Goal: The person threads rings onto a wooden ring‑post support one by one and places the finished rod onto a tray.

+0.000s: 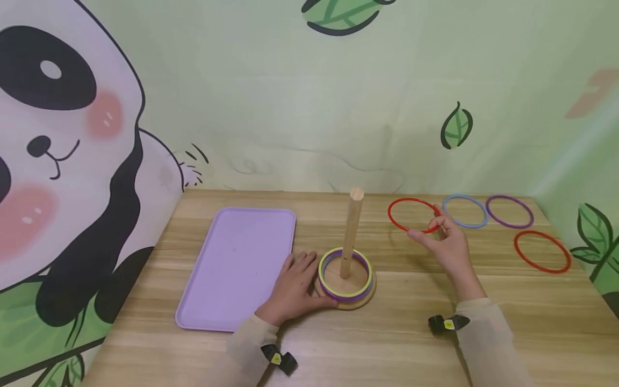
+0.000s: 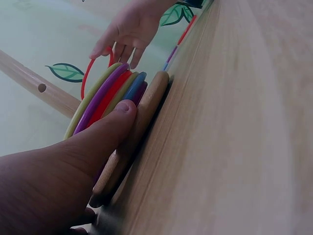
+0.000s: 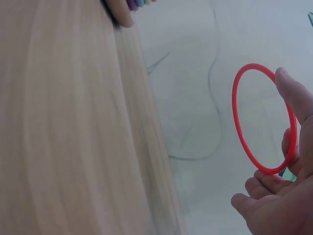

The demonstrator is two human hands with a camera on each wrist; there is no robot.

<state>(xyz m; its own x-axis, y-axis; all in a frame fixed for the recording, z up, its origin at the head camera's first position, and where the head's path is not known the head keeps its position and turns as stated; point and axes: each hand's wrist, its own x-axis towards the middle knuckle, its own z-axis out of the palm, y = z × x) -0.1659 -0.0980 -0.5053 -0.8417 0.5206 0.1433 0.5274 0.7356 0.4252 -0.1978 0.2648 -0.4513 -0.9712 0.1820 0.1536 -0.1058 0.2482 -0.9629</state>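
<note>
Left hand (image 1: 297, 290) in the head view is gripping the wooden stand (image 1: 350, 236) at lower centre; the right hand (image 1: 452, 250) is pinching a red ring (image 1: 410, 199) right of centre. Keeping the stand steady and ring level is likely helping. In the left wrist view, the left hand is partly hiding stacked rings (image 2: 108, 96); in the right wrist view, the top edge is cropping them.

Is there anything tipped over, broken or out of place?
Nothing stands out. The wooden peg stands upright with the stacked rings around it, and the lilac tray and three loose rings lie flat on the table. The red ring in the right hand looks unbroken.
</note>
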